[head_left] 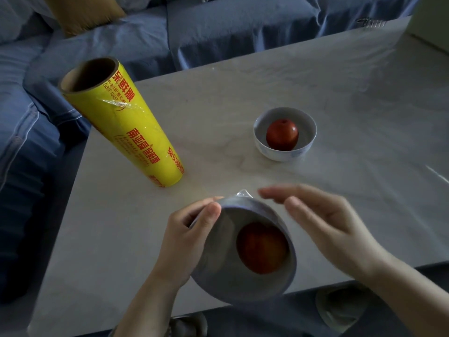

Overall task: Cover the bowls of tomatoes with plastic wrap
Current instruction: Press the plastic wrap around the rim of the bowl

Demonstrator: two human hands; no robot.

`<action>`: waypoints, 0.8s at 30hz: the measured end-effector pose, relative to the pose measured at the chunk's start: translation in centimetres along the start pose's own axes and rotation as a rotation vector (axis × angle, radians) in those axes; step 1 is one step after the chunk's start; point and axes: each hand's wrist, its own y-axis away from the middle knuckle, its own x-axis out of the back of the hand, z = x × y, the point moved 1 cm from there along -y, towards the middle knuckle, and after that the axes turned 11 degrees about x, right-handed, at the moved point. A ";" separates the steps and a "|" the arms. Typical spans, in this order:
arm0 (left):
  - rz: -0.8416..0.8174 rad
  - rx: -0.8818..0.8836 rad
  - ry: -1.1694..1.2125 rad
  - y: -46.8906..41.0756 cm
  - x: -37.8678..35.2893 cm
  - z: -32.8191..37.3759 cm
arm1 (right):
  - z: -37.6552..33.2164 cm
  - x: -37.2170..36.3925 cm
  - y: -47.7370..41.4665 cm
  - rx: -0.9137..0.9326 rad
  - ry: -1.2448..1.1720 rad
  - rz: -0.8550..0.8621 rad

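Observation:
A white bowl (218, 268) with a red tomato (262, 248) in it is tilted toward me near the table's front edge. Clear plastic wrap (244, 193) is stretched over its mouth, with a loose tip sticking up at the far rim. My left hand (188, 231) grips the bowl's left rim. My right hand (323, 220) hovers just right of the bowl, fingers apart and blurred, holding nothing. A second white bowl (261, 142) with an uncovered tomato (281, 134) stands farther back. A yellow roll of plastic wrap (126, 132) stands upright at the left.
The pale table (340, 105) is bordered by a blue sofa (218, 32) at the back and left. A mustard cushion (82, 13) lies on the sofa. A pale box (432, 27) sits at the far right corner. Slippers show below the front edge.

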 end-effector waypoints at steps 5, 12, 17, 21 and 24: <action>0.023 -0.003 -0.062 -0.1 0.1 -0.3 | 0.9 -1.9 -0.8 -0.018 0.273 -0.282; 0.055 0.031 -0.069 0.1 0.9 -1.4 | 1.4 -2.3 -2.6 -0.252 0.088 -0.461; 0.081 0.012 -0.018 0.0 1.3 -1.0 | 1.7 0.0 -0.7 -0.265 -0.102 -0.198; 0.083 -0.024 0.029 -0.4 1.3 -0.8 | 1.9 -0.7 0.9 -0.178 -0.114 -0.203; 0.097 -0.024 0.042 -0.3 0.8 -0.6 | 2.4 -1.6 0.7 -0.200 -0.089 -0.245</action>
